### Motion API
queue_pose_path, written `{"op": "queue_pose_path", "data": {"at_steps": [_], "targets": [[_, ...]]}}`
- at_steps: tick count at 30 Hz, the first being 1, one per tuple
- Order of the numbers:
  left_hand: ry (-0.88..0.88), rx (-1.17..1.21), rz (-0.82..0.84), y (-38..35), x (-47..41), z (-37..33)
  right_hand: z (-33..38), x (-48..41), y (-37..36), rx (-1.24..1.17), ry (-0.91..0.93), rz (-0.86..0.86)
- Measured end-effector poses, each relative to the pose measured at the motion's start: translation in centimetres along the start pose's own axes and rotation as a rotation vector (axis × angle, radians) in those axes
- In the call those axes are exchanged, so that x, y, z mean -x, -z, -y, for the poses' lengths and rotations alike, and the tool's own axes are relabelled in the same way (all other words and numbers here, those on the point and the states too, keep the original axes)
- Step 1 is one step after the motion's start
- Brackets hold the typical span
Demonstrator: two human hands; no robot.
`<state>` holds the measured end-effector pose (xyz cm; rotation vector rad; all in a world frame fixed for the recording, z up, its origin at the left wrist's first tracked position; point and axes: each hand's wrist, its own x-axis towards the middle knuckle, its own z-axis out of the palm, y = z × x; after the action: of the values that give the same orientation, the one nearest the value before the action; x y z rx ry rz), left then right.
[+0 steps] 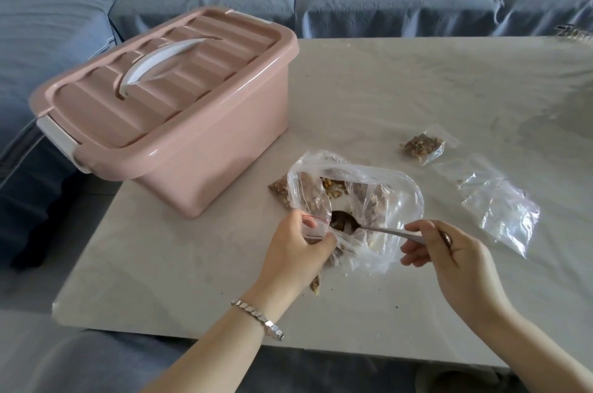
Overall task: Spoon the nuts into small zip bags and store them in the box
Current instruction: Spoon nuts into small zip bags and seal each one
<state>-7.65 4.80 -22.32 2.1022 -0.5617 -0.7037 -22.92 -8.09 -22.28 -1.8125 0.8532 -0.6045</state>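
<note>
1. The left hand (298, 243) pinches a small clear zip bag with a red line (316, 227).
2. The right hand (449, 251) grips a shiny metal spoon (345, 221), scoop at that bag's mouth.
3. Brown nuts (333, 189) lie in a big clear plastic bag (404, 197) just past the scoop.
4. This looks like filling; next, tip the spoon gently.
5. The lidded pink plastic box (167, 110) sits beyond the left hand.

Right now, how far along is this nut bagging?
Done: one filled bag lies on the table. In hand: the left hand pinches a small zip bag, the right hand holds the spoon at its mouth. Left: spare empty bags, and the pink box, lid on.
</note>
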Motion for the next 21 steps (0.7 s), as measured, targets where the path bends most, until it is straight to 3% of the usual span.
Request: {"op": "queue_pose_path", "data": {"at_steps": [8, 16, 21], "targets": [[-0.092, 0.071, -0.075, 0.1, 0.4, 0.1, 0.2, -0.1, 0.5, -0.445, -0.479, -0.091], [-0.304, -0.044, -0.319, 2.7, 1.8, -1.4, 1.6, -1.7, 2.9, -0.498, -0.495, -0.139], [-0.367, -0.060, -0.264, 2.4, 0.9, -3.9, 3.0, -2.4, 3.9, -0.455, -0.434, -0.155]]}}
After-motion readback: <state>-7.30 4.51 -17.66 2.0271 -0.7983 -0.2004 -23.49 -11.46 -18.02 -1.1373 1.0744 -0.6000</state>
